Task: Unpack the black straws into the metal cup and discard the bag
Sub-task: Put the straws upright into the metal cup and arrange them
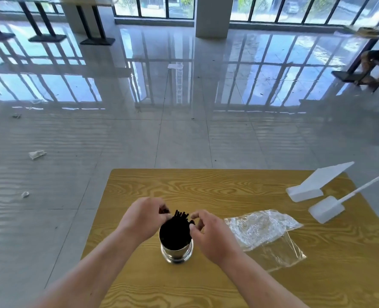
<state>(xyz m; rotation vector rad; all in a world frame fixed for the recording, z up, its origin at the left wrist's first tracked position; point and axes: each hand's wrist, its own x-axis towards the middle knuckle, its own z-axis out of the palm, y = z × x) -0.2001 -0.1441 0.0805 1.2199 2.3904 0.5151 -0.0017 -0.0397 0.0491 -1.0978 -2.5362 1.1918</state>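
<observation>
1. Near the front-middle of the wooden table (228,187): metal cup (177,250) standing upright, packed with black straws (176,230), tips poking out the top. Upright probably so the bundle stays put without help.
2. Left hand (143,218) curled in from the left side, fingertips pinching at a few straw tips by the rim. Looks like tidying or tucking in strays, though exactly how many are pinched can't be told.
3. Right hand (213,236) mirrored on the other side, thumb and forefinger curled and touching the straw tops. Seems to be corralling the bunch so nothing fans out or tips the cup.
4. Clear plastic bag (264,232) lying flat and crumpled just right of the cup, looks empty. Parked within reach, likely since binning comes next.
5. White plastic pieces (317,187) at the far right corner, well apart, not involved.
</observation>
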